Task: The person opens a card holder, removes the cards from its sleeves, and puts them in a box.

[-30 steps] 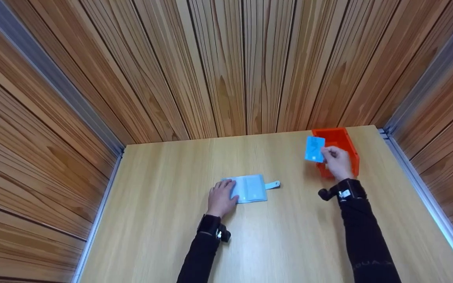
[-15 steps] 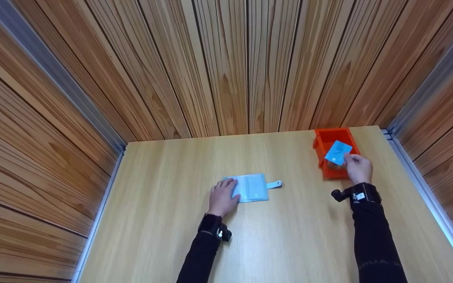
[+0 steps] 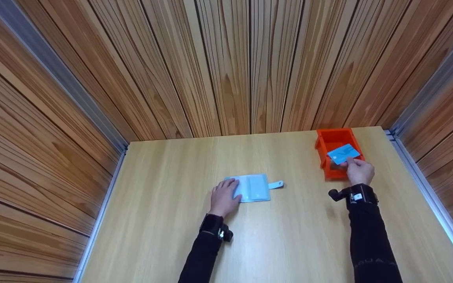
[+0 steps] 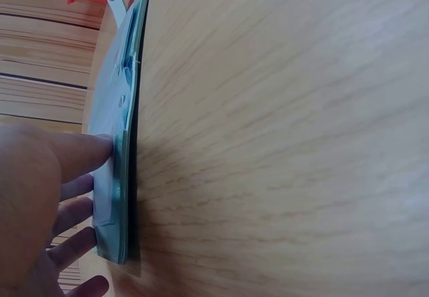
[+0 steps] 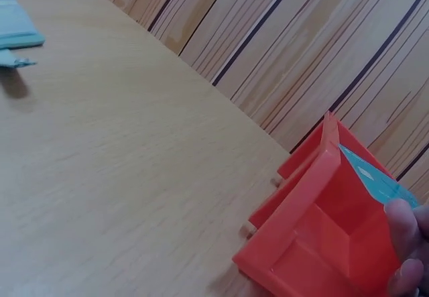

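Observation:
A light blue card wallet [image 3: 258, 188] lies spread open on the table, its snap strap [image 3: 276, 184] pointing right. My left hand [image 3: 225, 196] rests on the wallet's left half. In the left wrist view the thumb [image 4: 84, 151] presses the wallet [image 4: 110, 196] near its edge, and the other fingers lie extended over it. At the back right, my right hand [image 3: 360, 171] pinches a blue plastic card [image 3: 343, 153] by its near edge. The card is held above the orange bin [image 3: 321, 151]. In the right wrist view the card [image 5: 379, 182] tilts over the bin's opening.
The orange bin stands near the table's [image 3: 289, 236] back right corner, close to the slatted wood wall [image 3: 230, 70]. Metal rails [image 3: 431, 192] run along the table's sides. Each wrist wears a black camera band [image 3: 362, 194].
My right hand has moved right with the card, from the bin's left side to above its opening, and the card has turned flatter. The left hand has stayed on the wallet.

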### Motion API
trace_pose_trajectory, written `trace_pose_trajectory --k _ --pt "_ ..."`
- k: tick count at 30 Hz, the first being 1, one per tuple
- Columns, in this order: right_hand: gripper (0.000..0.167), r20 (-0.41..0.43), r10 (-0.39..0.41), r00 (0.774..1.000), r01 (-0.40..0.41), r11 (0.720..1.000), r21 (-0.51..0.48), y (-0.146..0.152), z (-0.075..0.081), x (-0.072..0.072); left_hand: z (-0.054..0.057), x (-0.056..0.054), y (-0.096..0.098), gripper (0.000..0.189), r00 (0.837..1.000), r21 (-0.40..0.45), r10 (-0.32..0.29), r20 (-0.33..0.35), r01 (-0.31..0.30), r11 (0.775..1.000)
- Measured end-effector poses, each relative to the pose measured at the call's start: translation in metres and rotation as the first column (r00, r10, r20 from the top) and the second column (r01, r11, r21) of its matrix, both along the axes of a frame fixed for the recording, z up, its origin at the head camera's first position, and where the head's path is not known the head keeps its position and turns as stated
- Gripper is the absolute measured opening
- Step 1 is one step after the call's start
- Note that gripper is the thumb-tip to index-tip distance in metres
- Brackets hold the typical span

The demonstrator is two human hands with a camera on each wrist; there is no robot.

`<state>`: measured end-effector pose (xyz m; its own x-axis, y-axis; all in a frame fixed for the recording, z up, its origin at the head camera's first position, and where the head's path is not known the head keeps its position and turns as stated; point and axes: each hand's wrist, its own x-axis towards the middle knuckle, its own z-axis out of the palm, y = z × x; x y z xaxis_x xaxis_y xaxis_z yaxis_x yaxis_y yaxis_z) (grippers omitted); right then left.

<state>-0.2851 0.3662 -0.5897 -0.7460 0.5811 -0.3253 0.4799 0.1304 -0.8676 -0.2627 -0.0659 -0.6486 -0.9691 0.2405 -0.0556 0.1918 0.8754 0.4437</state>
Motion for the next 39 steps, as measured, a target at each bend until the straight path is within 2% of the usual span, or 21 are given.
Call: trace_pose_trajectory --k 4,8,17,24,32,39 --pt "0.034 0.004 -0.038 0.999 0.038 0.999 0.001 0.000 0.000 0.000 -0.001 -0.001 -0.001 0.055 1.000 0.004 -0.007 -0.021 0.007 1.000" --pt "0.033 0.033 -0.063 0.997 0.063 0.998 -0.014 -0.001 -0.001 -0.002 0.000 -0.002 -0.001 0.055 1.000 0.006 -0.004 -0.010 0.004 1.000" --pt "0.043 0.085 -0.114 0.990 0.123 0.987 -0.108 -0.015 -0.007 0.000 0.000 0.000 -0.002 0.056 1.000 -0.009 0.002 0.017 -0.002 1.000" --pt "0.045 0.121 -0.102 0.987 0.105 0.994 -0.021 -0.021 -0.010 0.001 0.000 0.001 -0.001 0.055 1.000 -0.001 -0.001 0.012 0.001 1.000" --pt "0.047 0.204 -0.098 0.974 0.097 0.995 0.015 -0.023 -0.008 -0.005 0.002 0.000 0.000 0.055 1.000 0.005 -0.009 -0.011 0.010 1.000" --pt "0.052 0.216 -0.034 0.976 0.001 0.989 0.149 -0.027 -0.009 -0.007 0.000 0.001 -0.001 0.055 1.000 -0.004 -0.018 -0.018 0.018 1.000"
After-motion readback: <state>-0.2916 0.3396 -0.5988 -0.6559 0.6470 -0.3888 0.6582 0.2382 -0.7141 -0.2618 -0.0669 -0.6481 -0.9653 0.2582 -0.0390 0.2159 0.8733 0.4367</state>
